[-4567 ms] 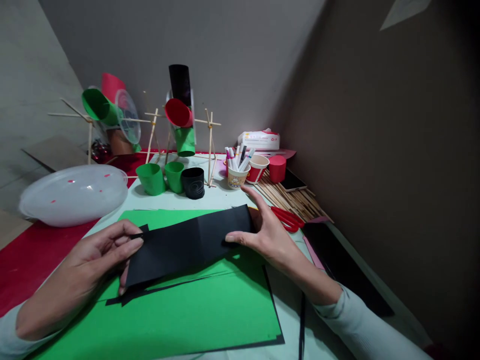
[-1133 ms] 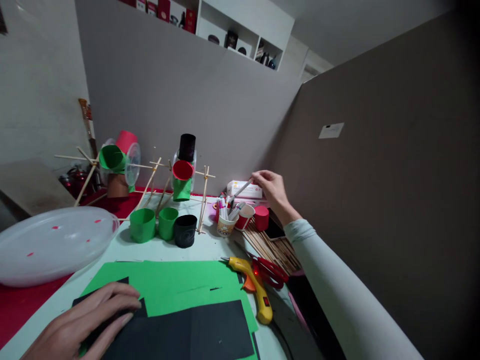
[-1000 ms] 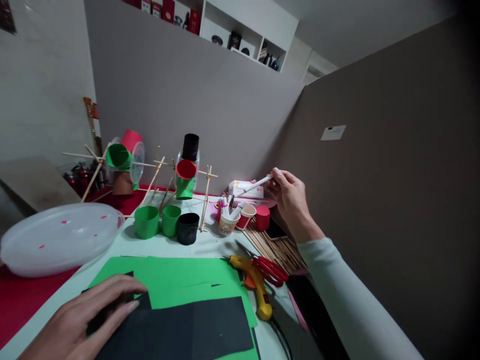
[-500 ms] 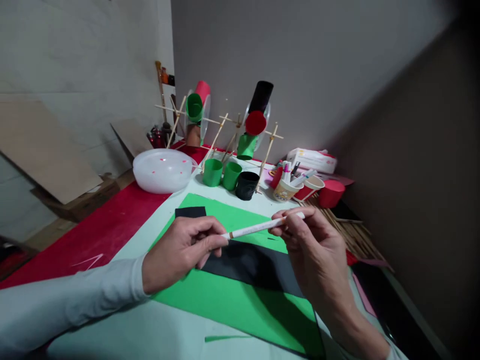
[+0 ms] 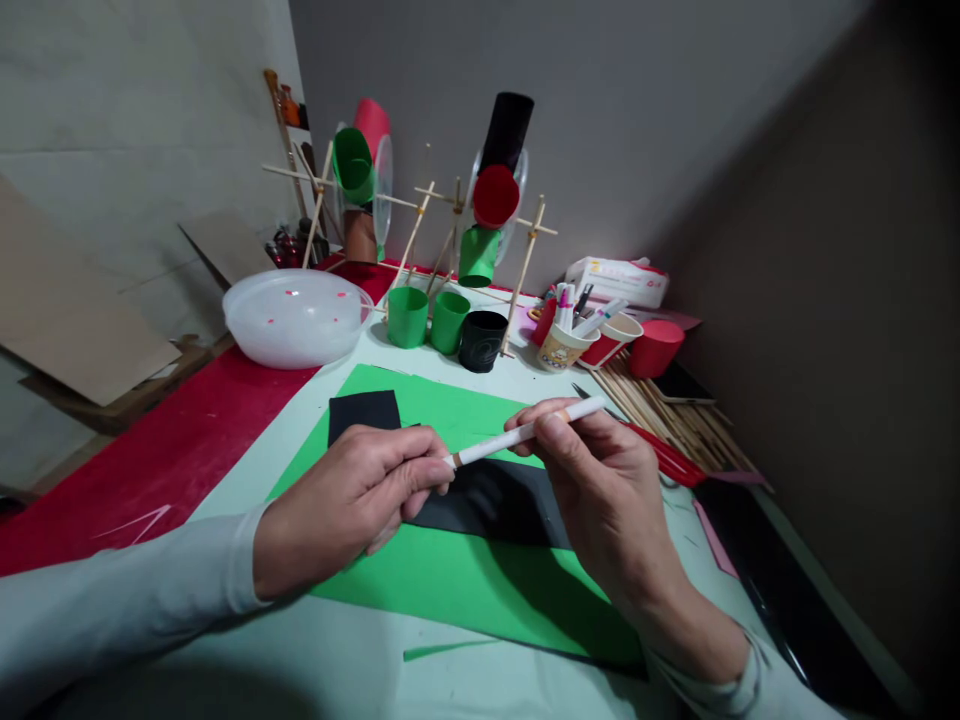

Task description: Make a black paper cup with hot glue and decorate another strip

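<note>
Both my hands hold a white marker pen (image 5: 517, 436) level above the table. My right hand (image 5: 600, 480) grips its barrel near the far end. My left hand (image 5: 360, 495) pinches the cap end between thumb and fingers. Below the pen lies a black paper strip (image 5: 487, 500) on top of a large green paper sheet (image 5: 465, 580). A smaller black paper piece (image 5: 364, 410) rests at the green sheet's far left corner.
Behind the sheets stand two green cups (image 5: 427, 318), a black cup (image 5: 482, 340), a stick frame with cups (image 5: 450, 200), a paper cup of markers (image 5: 562, 345), red cups (image 5: 652, 348) and a white plastic bowl (image 5: 292, 315). Wooden sticks (image 5: 675, 420) and red scissors lie right.
My right hand took a white marker from the cup at the back and brought it over the black strip. My left hand left the paper and closed on the marker's cap end.
</note>
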Action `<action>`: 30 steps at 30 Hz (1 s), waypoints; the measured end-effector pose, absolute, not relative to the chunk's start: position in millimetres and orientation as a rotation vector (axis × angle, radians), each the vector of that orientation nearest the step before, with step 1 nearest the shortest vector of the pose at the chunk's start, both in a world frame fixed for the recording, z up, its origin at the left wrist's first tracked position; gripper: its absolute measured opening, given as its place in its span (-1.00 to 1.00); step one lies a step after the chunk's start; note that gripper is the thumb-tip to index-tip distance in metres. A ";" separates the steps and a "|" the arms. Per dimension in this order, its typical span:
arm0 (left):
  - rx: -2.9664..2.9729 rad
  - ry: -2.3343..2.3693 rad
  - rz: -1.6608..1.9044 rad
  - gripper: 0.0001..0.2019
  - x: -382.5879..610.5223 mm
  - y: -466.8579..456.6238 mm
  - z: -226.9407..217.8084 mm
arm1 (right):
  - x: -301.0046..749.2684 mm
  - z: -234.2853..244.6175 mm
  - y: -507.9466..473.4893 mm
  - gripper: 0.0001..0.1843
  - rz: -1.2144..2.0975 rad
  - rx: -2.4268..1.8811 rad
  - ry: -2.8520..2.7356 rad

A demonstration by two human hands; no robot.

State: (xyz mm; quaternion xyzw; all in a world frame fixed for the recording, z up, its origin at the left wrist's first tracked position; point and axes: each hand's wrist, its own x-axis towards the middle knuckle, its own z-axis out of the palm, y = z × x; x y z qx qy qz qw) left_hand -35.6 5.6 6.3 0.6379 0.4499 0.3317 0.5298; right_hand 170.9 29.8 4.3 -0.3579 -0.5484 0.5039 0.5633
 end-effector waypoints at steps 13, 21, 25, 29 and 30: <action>1.029 0.737 0.612 -0.72 -41.1 10.9 14.0 | 168.3 11.7 25.6 -0.89 1.265 -0.752 -1.243; 1.611 1.023 0.677 -0.73 -40.5 4.4 17.1 | 166.1 15.4 20.9 -0.88 1.279 -0.717 -1.235; 2.239 1.315 0.854 -0.75 -34.1 -2.6 17.1 | 164.8 14.3 20.4 -0.86 1.274 -0.688 -1.222; 2.155 1.279 0.721 -0.71 -35.3 1.4 23.4 | 160.3 10.5 18.5 -0.87 1.289 -0.686 -1.223; 2.084 1.229 0.669 -0.69 -37.3 3.4 24.7 | 159.4 10.2 18.4 -0.87 1.292 -0.694 -1.224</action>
